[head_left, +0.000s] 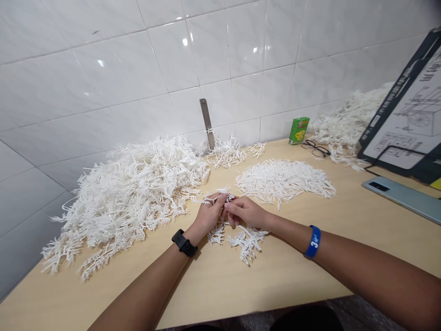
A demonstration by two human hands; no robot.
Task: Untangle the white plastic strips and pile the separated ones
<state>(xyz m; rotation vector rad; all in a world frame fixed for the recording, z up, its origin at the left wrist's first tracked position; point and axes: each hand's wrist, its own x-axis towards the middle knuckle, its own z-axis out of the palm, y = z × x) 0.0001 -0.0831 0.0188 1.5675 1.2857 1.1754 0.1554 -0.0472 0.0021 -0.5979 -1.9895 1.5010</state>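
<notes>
Both my hands meet at the middle of the wooden table [282, 276]. My left hand [208, 215], with a black watch on its wrist, and my right hand [245, 211], with a blue wristband further up the arm, are closed together on a white branched plastic piece [216, 198]. A few more white branched pieces [246, 240] lie on the table just under my hands. A big heap of the same white pieces [131, 193] is to the left. A flatter pile of thin white sticks [284, 180] lies just beyond my right hand.
A small pile [227, 152] and a metal ruler [207, 122] lean at the tiled wall. A green box [298, 130], glasses [316, 148], another white heap [347, 120], a printed carton [408, 115] and a phone [403, 196] sit at the right.
</notes>
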